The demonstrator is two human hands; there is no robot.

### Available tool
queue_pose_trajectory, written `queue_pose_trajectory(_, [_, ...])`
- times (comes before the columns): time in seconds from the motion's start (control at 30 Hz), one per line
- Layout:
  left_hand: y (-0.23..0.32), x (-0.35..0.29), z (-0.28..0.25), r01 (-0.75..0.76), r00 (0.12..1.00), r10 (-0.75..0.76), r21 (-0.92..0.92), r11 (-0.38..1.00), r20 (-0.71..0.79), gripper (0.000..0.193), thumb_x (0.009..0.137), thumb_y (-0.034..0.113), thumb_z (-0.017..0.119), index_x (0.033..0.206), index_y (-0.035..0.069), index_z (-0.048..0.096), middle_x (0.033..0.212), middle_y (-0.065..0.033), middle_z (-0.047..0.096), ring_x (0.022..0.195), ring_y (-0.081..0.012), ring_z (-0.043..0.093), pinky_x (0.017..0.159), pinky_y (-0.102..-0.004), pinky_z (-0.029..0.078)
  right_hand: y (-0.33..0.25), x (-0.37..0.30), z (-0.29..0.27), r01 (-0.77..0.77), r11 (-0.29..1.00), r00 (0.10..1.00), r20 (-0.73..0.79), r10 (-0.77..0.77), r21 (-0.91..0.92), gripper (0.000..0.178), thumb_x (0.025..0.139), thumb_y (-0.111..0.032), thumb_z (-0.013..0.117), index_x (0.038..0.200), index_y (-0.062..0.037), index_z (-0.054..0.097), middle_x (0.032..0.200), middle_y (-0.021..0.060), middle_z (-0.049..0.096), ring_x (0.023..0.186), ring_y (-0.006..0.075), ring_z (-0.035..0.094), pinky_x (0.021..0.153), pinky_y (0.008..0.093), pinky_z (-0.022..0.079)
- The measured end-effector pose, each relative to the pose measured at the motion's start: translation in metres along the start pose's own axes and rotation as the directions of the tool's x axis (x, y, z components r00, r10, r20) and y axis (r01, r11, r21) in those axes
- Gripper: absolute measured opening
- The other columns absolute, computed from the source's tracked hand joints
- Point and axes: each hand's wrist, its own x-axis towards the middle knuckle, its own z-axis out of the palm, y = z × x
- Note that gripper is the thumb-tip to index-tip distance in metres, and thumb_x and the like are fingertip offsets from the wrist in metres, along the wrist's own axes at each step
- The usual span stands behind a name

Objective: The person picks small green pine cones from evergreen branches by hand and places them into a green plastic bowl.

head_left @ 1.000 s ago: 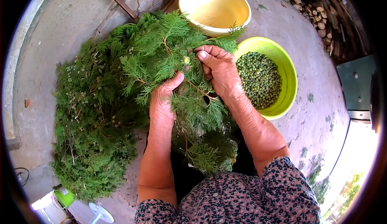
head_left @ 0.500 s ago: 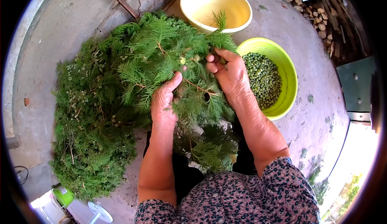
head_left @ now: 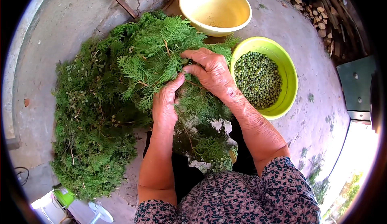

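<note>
Concrete floor [head_left: 312,58] spreads beneath a seated worker, with firewood [head_left: 322,22] stacked at upper right. Over the lap, the left hand [head_left: 165,103] grips a leafy green branch [head_left: 139,68], its fingers partly buried in foliage. Thumb and forefinger of the right hand [head_left: 209,70] come close together at the branch; whether they pinch anything cannot be told. Green cones [head_left: 258,78] already fill much of the lime tub [head_left: 289,78], near a yellow basin [head_left: 213,6]. Much appears left: pale cones dot a large heap [head_left: 94,131] of cuttings at left.
</note>
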Motion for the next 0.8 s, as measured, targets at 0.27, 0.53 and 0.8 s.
queue_pose_trajectory(0.27, [0.008, -0.006, 0.004, 0.081, 0.988, -0.062, -0.132, 0.988, 0.14, 0.029, 0.073, 0.022, 0.067, 0.095, 0.004, 0.061, 0.085, -0.0013, 0.058, 0.071, -0.0112, 0.052, 0.063, -0.026, 0.042, 0.002, -0.003, 0.003, -0.456, 0.424, 0.823, 0.189, 0.536, 0.782, 0.017, 0.082, -0.02, 0.059, 0.088, -0.0045, 0.056, 0.068, -0.0023, 0.052, 0.051, 0.0049, 0.042, 0.04, 0.017, 0.031])
queue_pose_trajectory(0.53, [0.003, -0.011, 0.013, -0.002, 0.99, 0.038, -0.252, 0.968, 0.136, 0.028, 0.073, 0.018, 0.065, 0.097, 0.004, 0.059, 0.079, -0.0008, 0.057, 0.066, -0.0107, 0.049, 0.06, -0.0246, 0.041, -0.007, -0.01, 0.013, -0.37, 0.269, 0.731, 0.1, 0.675, 0.889, 0.017, 0.085, -0.024, 0.056, 0.079, -0.0079, 0.052, 0.066, -0.0038, 0.044, 0.046, 0.0054, 0.033, 0.039, 0.0199, 0.026])
queue_pose_trajectory(0.8, [-0.005, -0.011, 0.017, 0.065, 0.968, -0.001, -0.244, 0.968, 0.252, 0.034, 0.074, 0.017, 0.064, 0.102, 0.0, 0.057, 0.087, -0.0046, 0.06, 0.076, -0.0134, 0.052, 0.07, -0.0265, 0.04, -0.007, -0.016, 0.017, -0.366, 0.173, 0.603, 0.092, 0.792, 0.914, 0.021, 0.087, -0.029, 0.052, 0.078, -0.0103, 0.05, 0.066, -0.0044, 0.045, 0.05, 0.0065, 0.037, 0.042, 0.0222, 0.031])
